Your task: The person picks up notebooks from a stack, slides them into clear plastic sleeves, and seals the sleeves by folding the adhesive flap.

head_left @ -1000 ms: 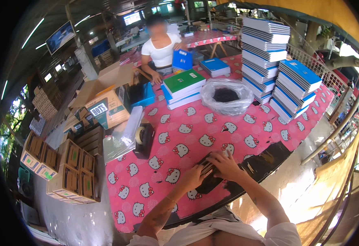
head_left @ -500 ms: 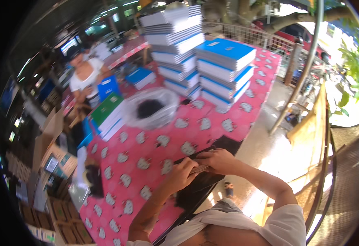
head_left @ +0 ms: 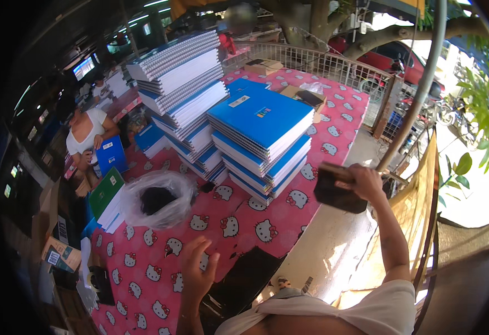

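Held out past the table's right edge, my right hand (head_left: 361,181) grips a small dark rectangular block (head_left: 336,190) with a brownish upper edge; whether it is a box or a stack of pieces I cannot tell. My left hand (head_left: 200,268) is open and raised over the near side of the table, its fingers apart and nothing in them. Beside it, a black sheet (head_left: 244,279) lies along the table's near right edge. Closest to the right hand stands a stack of blue spiral notebooks (head_left: 261,120). A taller notebook stack (head_left: 183,72) rises to its left.
A clear plastic bag (head_left: 183,195) with dark contents sits on the pink cat-print tablecloth (head_left: 200,223), by a green notebook (head_left: 107,192). Cardboard boxes (head_left: 63,254) stand at left. Across the table a person (head_left: 91,131) holds a blue notebook (head_left: 110,153). A metal pole (head_left: 417,95) rises at right.
My hands have parted. The right has swung right and up with the dark block; the left has drawn back and opened. My view has shifted, bringing the notebook stacks closer.
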Motion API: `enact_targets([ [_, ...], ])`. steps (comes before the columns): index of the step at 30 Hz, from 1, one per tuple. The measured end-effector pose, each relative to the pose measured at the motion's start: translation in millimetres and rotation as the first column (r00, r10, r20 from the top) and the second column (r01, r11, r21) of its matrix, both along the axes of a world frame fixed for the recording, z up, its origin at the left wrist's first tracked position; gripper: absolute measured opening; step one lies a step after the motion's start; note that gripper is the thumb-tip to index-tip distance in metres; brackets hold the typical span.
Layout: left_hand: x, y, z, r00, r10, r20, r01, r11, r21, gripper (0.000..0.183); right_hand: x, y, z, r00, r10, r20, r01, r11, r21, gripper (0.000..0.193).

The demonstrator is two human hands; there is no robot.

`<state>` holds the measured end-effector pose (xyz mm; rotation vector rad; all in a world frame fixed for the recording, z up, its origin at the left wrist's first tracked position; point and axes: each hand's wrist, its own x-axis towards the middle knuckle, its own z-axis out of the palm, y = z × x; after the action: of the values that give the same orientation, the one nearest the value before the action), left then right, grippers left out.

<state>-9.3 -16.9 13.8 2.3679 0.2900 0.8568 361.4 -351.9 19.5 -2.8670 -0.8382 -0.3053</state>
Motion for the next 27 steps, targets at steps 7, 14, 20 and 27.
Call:
enact_targets([
  [7, -125.5, 62.8, -73.2, 0.803, 0.584, -0.118, -0.565, 0.810, 0.158, 0.032, 209.8, 101.1, -79.7, 0.987, -0.159, 0.029, 0.159, 0.987, 0.020, 0.063],
  [14, -261.6, 87.2, -111.8, 0.494, 0.839, -0.227, -0.854, 0.517, 0.053, 0.036, 295.1, 122.7, -162.6, 0.980, -0.004, -0.201, -0.005, 0.999, -0.045, 0.057],
  [20, -372.3, 144.8, -149.0, 0.148, 0.914, -0.378, -0.988, 0.155, -0.013, 0.066, 273.8, 116.0, -174.5, 0.940, -0.248, 0.234, 0.275, 0.958, -0.086, 0.082],
  [27, -448.0, 301.7, -193.8, 0.123, 0.943, -0.310, -0.992, 0.126, -0.010, 0.116, 120.1, 64.7, -245.1, 0.983, -0.141, 0.115, 0.074, 0.887, 0.455, 0.057],
])
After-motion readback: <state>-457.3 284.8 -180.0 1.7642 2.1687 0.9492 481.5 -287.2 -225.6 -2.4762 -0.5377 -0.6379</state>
